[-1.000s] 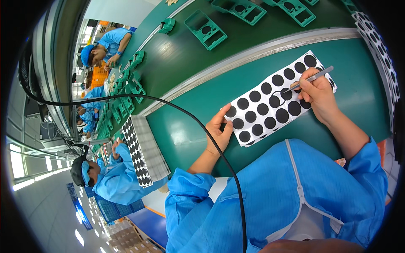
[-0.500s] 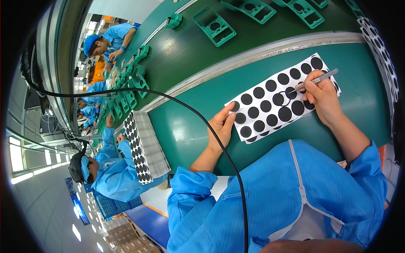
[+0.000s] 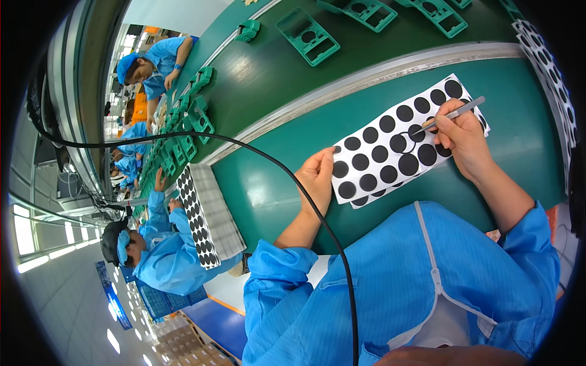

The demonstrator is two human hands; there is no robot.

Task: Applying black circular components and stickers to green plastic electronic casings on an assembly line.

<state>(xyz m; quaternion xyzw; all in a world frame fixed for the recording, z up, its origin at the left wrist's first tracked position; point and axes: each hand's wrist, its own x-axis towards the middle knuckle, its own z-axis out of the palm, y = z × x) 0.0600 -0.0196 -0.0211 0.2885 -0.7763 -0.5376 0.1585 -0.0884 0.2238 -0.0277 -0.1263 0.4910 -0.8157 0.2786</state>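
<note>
A white sheet of round black stickers (image 3: pixel 379 154) lies at a slant on the green work surface, with another sheet showing under its near edge. My left hand (image 3: pixel 315 183) pinches the sheet's left end between thumb and fingers. In my right hand (image 3: pixel 462 137) is a pair of metal tweezers (image 3: pixel 469 106), held like a pen over the sheet's right half. The tweezers' tip is at a black dot in the middle row. Beside that dot a thin black curved strip (image 3: pixel 403 133) shows against the white; whether it is lifted, I cannot tell.
Green plastic housings (image 3: pixel 307 36) sit on the dark green belt beyond a metal rail (image 3: pixel 366 79). A stack of dotted sheets (image 3: pixel 213 213) stands at the left; more sheets (image 3: pixel 547 79) are at the far right. A black cable (image 3: pixel 244 141) crosses the view. Co-workers (image 3: pixel 162 256) sit at the left.
The tweezers' tip and my right hand have shifted slightly left over the sheet. My left fingers now cover more of the sheet's left end. The view has shifted a little.
</note>
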